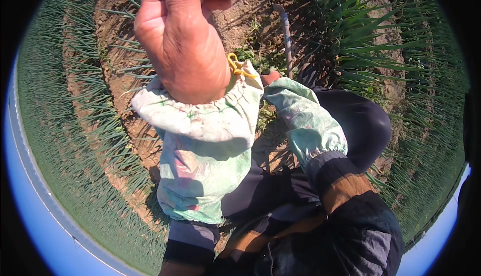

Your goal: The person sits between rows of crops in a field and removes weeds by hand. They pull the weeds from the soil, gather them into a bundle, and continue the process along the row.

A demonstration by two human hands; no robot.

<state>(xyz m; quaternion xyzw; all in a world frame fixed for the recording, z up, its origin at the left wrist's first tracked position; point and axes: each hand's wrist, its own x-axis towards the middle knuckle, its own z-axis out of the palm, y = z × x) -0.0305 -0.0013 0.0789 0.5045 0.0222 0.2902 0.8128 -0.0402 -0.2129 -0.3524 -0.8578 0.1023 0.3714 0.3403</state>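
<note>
Close to the camera, my left hand (184, 39) is raised, its upper part cut off by the picture's top edge. Its fingers are partly bent; nothing shows in the visible part, but the cut-off part is hidden. A pale green patterned sleeve cover (204, 155) with a yellow tie (238, 67) covers that forearm. Lower down, a small part of my right hand (271, 77) shows beyond the other sleeve cover (312, 118). Beside it a long-handled tool (287, 39) with a curved end points away from me; the sleeve hides whether the hand grips its handle.
Rows of green onion-like plants (349, 24) grow to the right, and more rows (90, 84) to the left. Bare soil (124, 62) lies between rows. Small weeds (259, 50) stand near the tool. My bent knee (360, 122) is beside the right sleeve.
</note>
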